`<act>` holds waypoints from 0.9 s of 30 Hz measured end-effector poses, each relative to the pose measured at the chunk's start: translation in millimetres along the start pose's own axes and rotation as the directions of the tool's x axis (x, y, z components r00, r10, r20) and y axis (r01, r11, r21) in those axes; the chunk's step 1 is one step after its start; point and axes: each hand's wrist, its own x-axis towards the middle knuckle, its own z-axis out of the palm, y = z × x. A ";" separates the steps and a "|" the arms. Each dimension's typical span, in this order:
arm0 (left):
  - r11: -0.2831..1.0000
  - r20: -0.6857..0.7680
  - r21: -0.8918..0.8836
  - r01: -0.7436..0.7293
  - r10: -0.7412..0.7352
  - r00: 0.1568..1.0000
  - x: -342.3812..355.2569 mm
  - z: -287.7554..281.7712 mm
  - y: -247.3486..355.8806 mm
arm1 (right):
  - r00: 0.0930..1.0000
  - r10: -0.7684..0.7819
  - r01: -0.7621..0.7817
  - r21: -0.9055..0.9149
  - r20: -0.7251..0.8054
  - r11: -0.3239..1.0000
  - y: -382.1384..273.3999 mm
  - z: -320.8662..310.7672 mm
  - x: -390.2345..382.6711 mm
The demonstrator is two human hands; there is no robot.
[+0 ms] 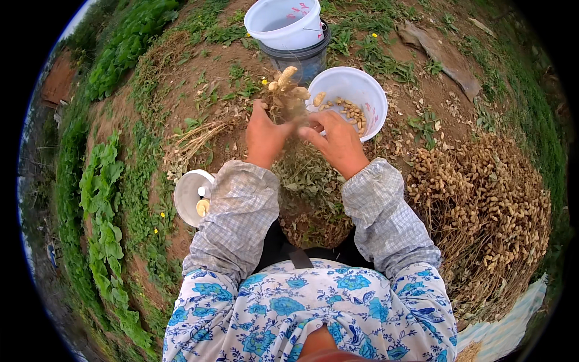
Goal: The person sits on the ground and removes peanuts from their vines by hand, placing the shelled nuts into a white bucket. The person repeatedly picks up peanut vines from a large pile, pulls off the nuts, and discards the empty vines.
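My left hand (264,134) is closed around a dried peanut plant (277,104), whose roots and pods stick up above the fingers. Several pale peanuts (287,77) still hang on it. Close beside it, at the plant's right edge, my right hand (335,140) has its fingers curled together; what they grip, if anything, is hidden. Just beyond the right hand stands a white bucket (377,102) with loose peanuts (351,111) at its bottom. One more peanut (318,98) shows by the bucket's left rim; whether it lies inside or is in the air, I cannot tell.
A white bucket (282,37) sits in a dark bucket (304,60) at the far side. To the right lies a large heap of peanut plants (482,211). A small white pail (184,199) is by my left forearm, near bare stalks (199,142). Leafy green plants (102,199) grow left.
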 end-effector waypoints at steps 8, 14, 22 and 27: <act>0.999 -0.019 0.005 -0.043 0.043 0.999 -3.5 6.2 0.4 | 0.997 -0.024 0.027 0.035 -0.078 0.999 11.7 15.8 4.4; 0.996 -0.020 0.080 -0.049 0.051 0.999 -3.1 8.5 -3.6 | 0.970 0.244 -0.228 0.376 0.006 0.898 10.7 27.6 7.7; 0.990 -0.033 -0.115 0.077 -0.081 0.996 3.8 -3.8 -8.2 | 0.979 0.037 -0.130 0.475 0.200 0.870 -13.3 8.8 -7.9; 0.946 -0.038 -0.303 0.116 -0.134 0.990 18.6 -0.9 -33.4 | 0.903 0.269 -0.430 0.710 0.335 0.558 8.3 25.0 -14.1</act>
